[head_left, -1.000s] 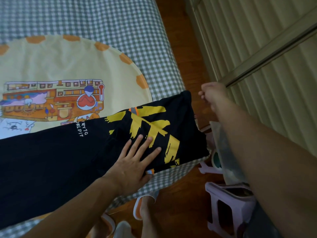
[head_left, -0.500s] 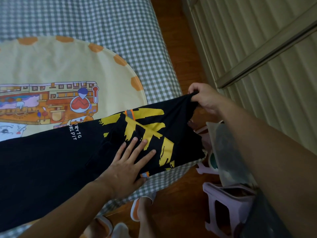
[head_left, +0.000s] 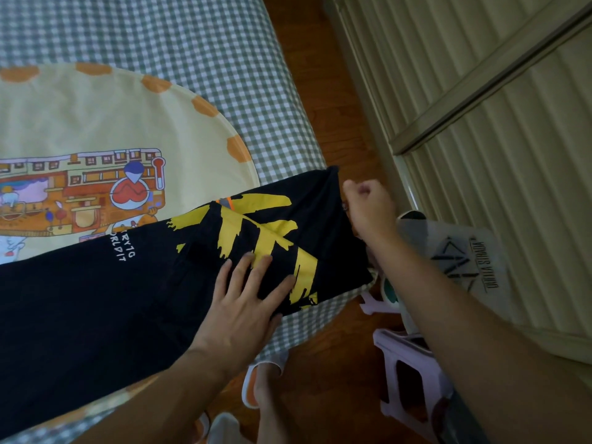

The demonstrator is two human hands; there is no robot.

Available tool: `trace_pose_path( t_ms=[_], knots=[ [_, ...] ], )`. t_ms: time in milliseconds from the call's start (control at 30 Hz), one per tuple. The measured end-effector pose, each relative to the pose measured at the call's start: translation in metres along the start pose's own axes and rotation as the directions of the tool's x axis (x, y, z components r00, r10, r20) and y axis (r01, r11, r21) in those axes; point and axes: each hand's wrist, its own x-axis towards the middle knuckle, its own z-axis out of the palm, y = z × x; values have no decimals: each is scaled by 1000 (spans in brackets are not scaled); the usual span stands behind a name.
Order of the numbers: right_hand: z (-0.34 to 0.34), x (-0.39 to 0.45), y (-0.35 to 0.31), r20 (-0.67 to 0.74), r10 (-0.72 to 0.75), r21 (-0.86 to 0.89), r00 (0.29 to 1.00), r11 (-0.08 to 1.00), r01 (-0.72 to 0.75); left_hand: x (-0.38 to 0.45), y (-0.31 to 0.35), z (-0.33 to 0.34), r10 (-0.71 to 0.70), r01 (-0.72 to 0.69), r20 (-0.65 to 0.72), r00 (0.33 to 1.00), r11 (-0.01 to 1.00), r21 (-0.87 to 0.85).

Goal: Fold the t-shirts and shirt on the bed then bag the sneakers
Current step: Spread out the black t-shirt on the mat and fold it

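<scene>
A black t-shirt [head_left: 96, 309] with a yellow print lies folded into a long strip across the near edge of the bed [head_left: 198, 43]. My left hand [head_left: 246, 302] presses flat on the printed part, fingers straight and spread. At the strip's right end, over the bed's edge, my right hand [head_left: 368, 203] is curled into a fist and grips the fabric's edge. A translucent printed bag [head_left: 464, 261] stands on the floor to the right, with something white and green [head_left: 389, 290] showing at its side.
A pale yellow cloth [head_left: 112, 123] with orange spots and a cartoon print lies under the shirt on the checked sheet. A lilac plastic stool [head_left: 410, 373] stands by the bag. My foot in a white and orange slipper [head_left: 253, 382] is on the wooden floor. Slatted doors [head_left: 480, 91] fill the right.
My right hand came down from the air, took the shirt's far right corner, and now holds the right edge lower and closer. My left hand stayed pressed on the print.
</scene>
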Motion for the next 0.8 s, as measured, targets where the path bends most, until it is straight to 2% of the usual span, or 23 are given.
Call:
trace_pose_path(
  t_ms=[67,133,200,267,367,433,467,500,533,567,600,633,667,700,733,767,800],
  knots=[
    [1,-24,12,162,44,-82,986,996,-31,2,3,-4,26,-25,-40,999,999,22],
    [6,-40,20,206,30,-156,978,988,3,2,2,-6,54,-51,-107,993,998,32],
    [8,-53,24,97,-39,-115,995,992,50,-1,1,-9,81,-80,-120,990,997,16],
    [10,-64,25,-42,-72,-56,996,996,70,-4,0,-10,101,-101,-74,992,995,8],
    [20,-65,37,-20,42,-123,999,991,-44,-4,-4,-12,100,-101,22,995,995,13],
    [20,-53,41,-34,152,-82,988,985,-154,1,-6,-14,127,-127,21,992,992,14],
    [18,-46,39,-92,152,-41,984,987,-157,5,-6,-15,146,-146,7,989,989,19],
    [15,-40,34,-175,94,-15,980,995,-98,9,-6,-15,161,-160,-9,987,987,27],
    [14,-36,26,-273,-45,-40,961,999,35,15,-4,-13,169,-169,-17,985,985,36],
    [14,-33,18,-318,-245,-125,916,968,216,20,-3,-10,172,-172,-11,985,984,46],
    [18,-27,13,-214,-453,-251,866,882,399,25,-1,-5,171,-171,7,985,984,56],
    [24,-19,13,6,-573,-331,820,772,542,29,0,-1,166,-168,32,986,983,68],
    [30,-7,23,204,-537,-378,818,728,572,31,0,4,160,-164,55,986,983,81],
    [33,10,38,305,-376,-424,875,770,478,33,0,8,156,-163,74,985,982,93],
    [29,28,54,253,-146,-450,956,857,250,33,-1,11,157,-165,86,984,981,99],
    [17,42,67,155,87,-414,984,910,-15,34,-2,12,162,-171,91,983,980,104],
    [3,48,80,74,212,-315,975,932,-178,35,-3,11,167,-177,91,982,978,110]
  ],
)
